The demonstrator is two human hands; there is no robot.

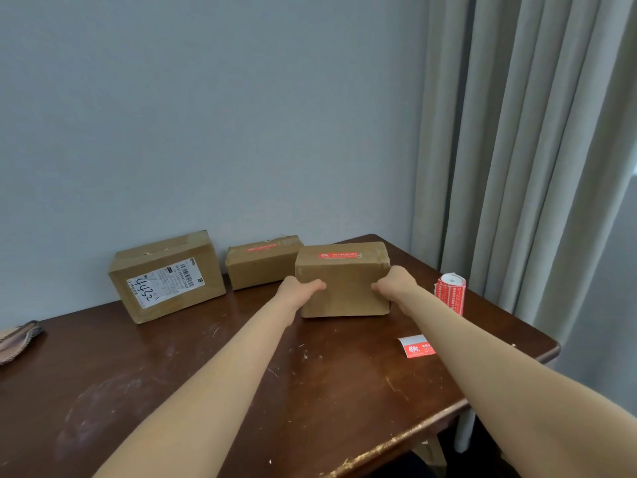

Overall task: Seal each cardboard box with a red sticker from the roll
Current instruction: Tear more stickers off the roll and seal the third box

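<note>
- Cloth item (19, 339): woven, brown and dark-edged, at the far left edge of the table and partly cut off by the frame; what it is cannot be told.
- Table (172, 391): dark brown wood, scuffed top, worn along the near edge, standing against a grey wall (206, 98).
- Large box (165, 274): cardboard, leftmost of three, at the back of the table near the wall, turned at an angle. Its front face bears a white shipping label (165, 282) with a barcode and handwritten digits.
- Middle box (262, 267): cardboard, smaller, just beside the large box at the back. A red sticker (262, 249) lies along its top.
- Left hand (300, 288): grasping the left side of the right box, thumb laid across the front face; the fingers curl round the side, out of sight.
- Right box (344, 294): cardboard, resting on the table in front of and overlapping the middle box, held between both hands. A red seal (339, 255) with white print runs along its top.
- Right hand (396, 281): grasping the right side of the same box, thumb on the front face, fingers hidden behind the side.
- Loose strip (415, 346): red and white, flat on the table near the right forearm, partly covered by it.
- Sticker roll (451, 291): red with white core, standing upright near the table's right edge, just beside the right wrist.
- Curtain (517, 132): pale grey-green, hanging in folds at the right.
</note>
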